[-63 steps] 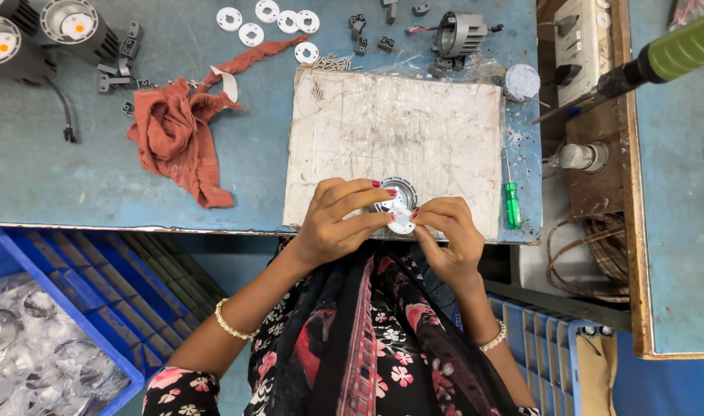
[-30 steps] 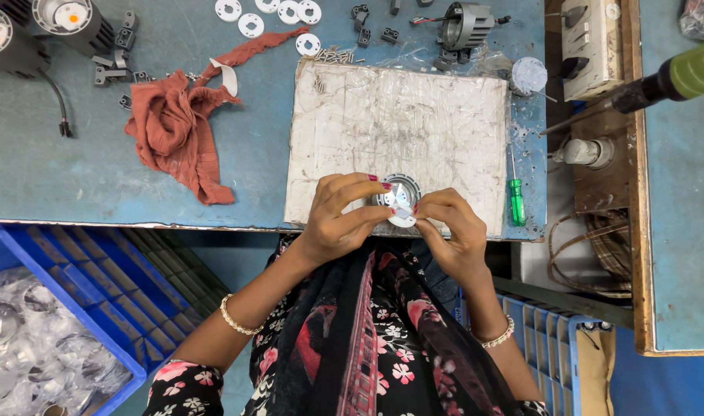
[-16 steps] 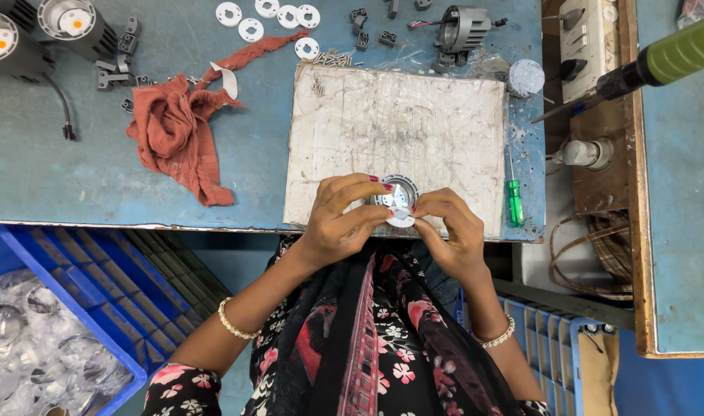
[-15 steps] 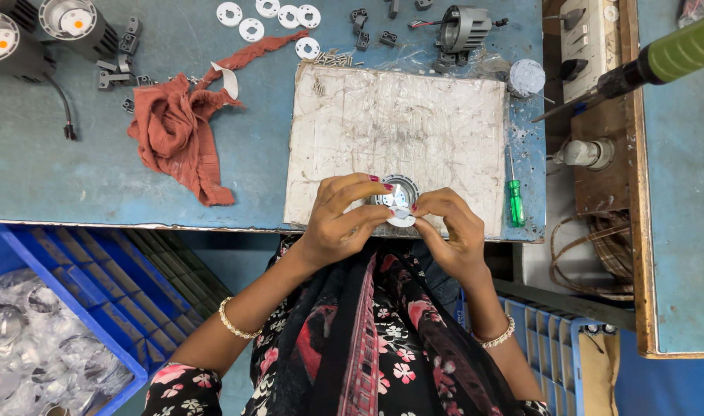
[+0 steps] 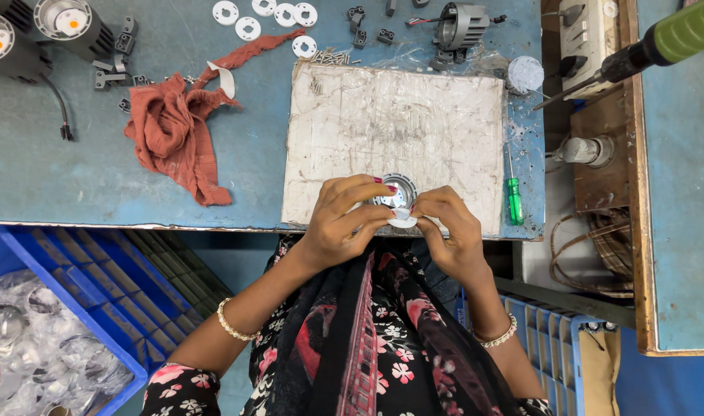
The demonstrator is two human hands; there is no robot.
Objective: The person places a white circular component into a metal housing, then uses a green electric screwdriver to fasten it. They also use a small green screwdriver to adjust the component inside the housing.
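My left hand (image 5: 344,219) and my right hand (image 5: 449,231) meet over the near edge of a scuffed white board (image 5: 398,131) on the blue bench. Together they hold a small round silver lamp part (image 5: 398,190), with a thin white disc (image 5: 403,221) pinched between the fingertips just below it. The fingers cover most of the part, so its underside is hidden.
A rust-red rag (image 5: 179,131) lies left of the board. White rings (image 5: 275,15), dark brackets and a grey lamp housing (image 5: 460,27) sit at the back, black lamps (image 5: 59,23) far left. A green screwdriver (image 5: 514,202) lies right; a blue crate (image 5: 67,308) with wrapped parts is lower left.
Both hands stay at the board's near edge on the silver part; only the fingers shift slightly around the white disc.
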